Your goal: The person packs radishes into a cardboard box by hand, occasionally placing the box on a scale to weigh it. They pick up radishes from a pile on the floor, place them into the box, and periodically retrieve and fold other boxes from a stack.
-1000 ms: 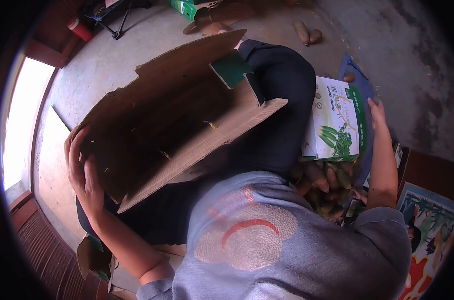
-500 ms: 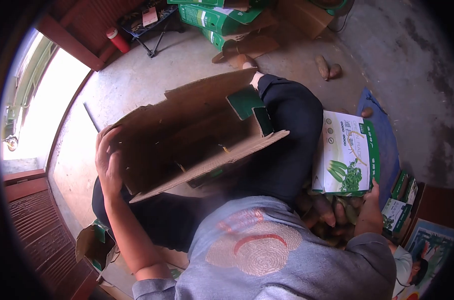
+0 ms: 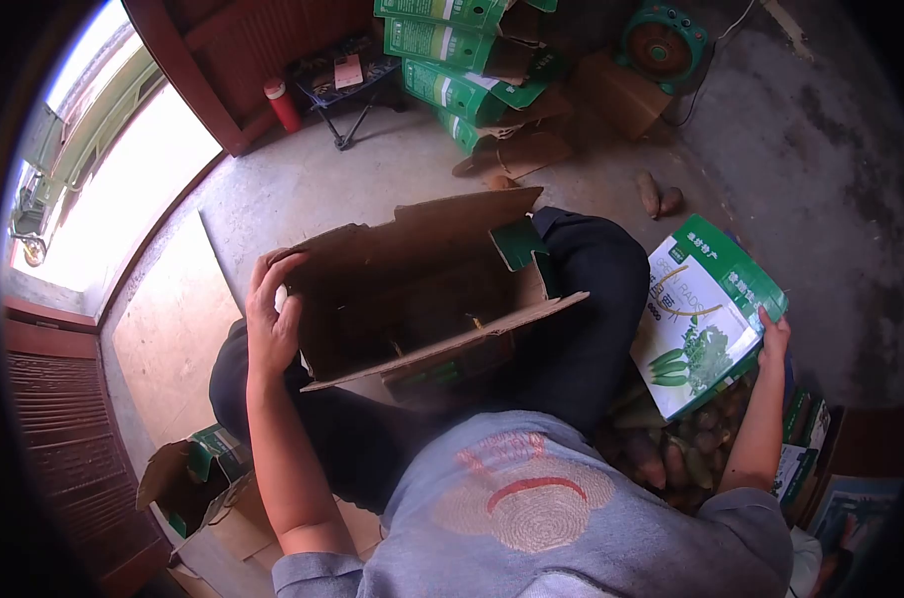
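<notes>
My left hand (image 3: 273,309) grips the left end of an open brown cardboard box (image 3: 412,289), which rests over my lap with its dark inside facing up. A green flap shows at the box's right end. On the right, my right hand (image 3: 774,337) holds the edge of a white and green printed carton (image 3: 706,319) with radish pictures and a yellow cord handle. The carton is tilted above a heap of reddish and green root vegetables (image 3: 676,453), partly hiding them.
Green cartons (image 3: 442,45) are stacked at the top, beside a green fan (image 3: 663,45). A small folding table (image 3: 342,75) and a red bottle (image 3: 283,107) stand at upper left. Two loose roots (image 3: 649,195) lie on the floor. Another open box (image 3: 188,478) sits at lower left.
The printed carton in my right hand has turned and tilted, its top green edge now toward the upper right. The view has shifted, showing more of the fan and stacked cartons.
</notes>
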### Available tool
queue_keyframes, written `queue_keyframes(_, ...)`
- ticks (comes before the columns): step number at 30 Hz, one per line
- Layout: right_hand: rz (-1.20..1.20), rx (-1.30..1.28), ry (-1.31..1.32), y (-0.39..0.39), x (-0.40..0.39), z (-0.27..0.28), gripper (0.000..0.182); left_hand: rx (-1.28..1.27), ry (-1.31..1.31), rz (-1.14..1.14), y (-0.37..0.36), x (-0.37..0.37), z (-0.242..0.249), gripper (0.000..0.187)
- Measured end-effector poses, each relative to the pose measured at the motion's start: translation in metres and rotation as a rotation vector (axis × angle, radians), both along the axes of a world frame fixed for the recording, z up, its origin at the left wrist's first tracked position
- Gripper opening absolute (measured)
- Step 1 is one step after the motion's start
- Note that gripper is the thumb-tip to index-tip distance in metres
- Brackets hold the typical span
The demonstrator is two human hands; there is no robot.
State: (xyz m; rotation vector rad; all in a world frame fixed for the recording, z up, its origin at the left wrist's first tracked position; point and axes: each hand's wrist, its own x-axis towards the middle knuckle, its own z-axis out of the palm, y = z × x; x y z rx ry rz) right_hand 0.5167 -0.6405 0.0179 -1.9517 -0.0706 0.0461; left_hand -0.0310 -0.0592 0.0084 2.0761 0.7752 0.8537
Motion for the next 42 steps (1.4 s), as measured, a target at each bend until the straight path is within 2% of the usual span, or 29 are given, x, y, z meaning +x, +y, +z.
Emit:
queue_keyframes(6,0.154,-0.251,-0.186,0.139,0.025,0.068,0.019,0.024,0.056,0.022,0.0,0.001,0.001,0.042)
queue_keyframes(10,0.089,-0.232,-0.268,0.186,0.054,0.048,0.017,0.033,0.072,0.014,0.0,0.002,0.003,0.043)
queue_keyframes(13,0.043,-0.077,-0.349,0.215,0.066,0.01,0.018,0.038,0.082,0.017,0.001,0.005,0.006,0.044)
queue_keyframes(18,-0.12,0.411,-0.224,0.263,0.072,-0.054,0.02,0.027,0.059,0.022,0.004,0.011,0.005,0.046)
queue_keyframes(22,-0.307,0.646,-0.134,0.303,0.051,-0.067,0.023,0.027,0.101,0.065,0.002,0.017,0.005,0.046)
queue_keyframes(25,-0.366,0.934,-0.024,0.319,0.059,-0.091,0.024,0.048,0.158,0.08,0.005,0.021,0.005,0.046)
queue_keyframes(26,-0.413,0.972,0.054,0.32,0.068,-0.106,0.015,0.049,0.173,0.081,0.005,0.023,0.006,0.047)
queue_keyframes(28,-0.063,1.165,0.206,0.314,0.083,-0.162,0.026,0.043,0.182,0.085,0.004,0.028,0.006,0.048)
queue_keyframes(29,-0.003,1.097,0.367,0.324,0.061,-0.177,0.028,0.038,0.178,0.091,0.004,0.029,0.006,0.048)
queue_keyframes(30,0.236,0.864,0.567,0.321,0.048,-0.206,0.027,0.032,0.175,0.095,0.004,0.03,0.006,0.049)
queue_keyframes(31,0.374,0.367,0.845,0.307,0.041,-0.237,0.034,0.03,0.182,0.102,0.002,0.03,0.006,0.048)
queue_keyframes(32,0.459,-0.025,0.984,0.289,0.019,-0.256,0.034,0.028,0.185,0.106,0.002,0.031,0.006,0.048)
queue_keyframes(33,0.474,-0.218,0.999,0.277,-0.003,-0.264,0.034,0.029,0.181,0.114,0.002,0.033,0.005,0.048)
queue_keyframes(35,0.444,-0.352,0.955,0.252,-0.039,-0.267,0.034,0.043,0.194,0.097,0.005,0.03,0.003,0.044)
queue_keyframes(42,0.312,-0.395,0.843,0.172,-0.133,-0.259,0.036,0.065,0.2,0.097,0.003,0.027,-0.002,0.044)
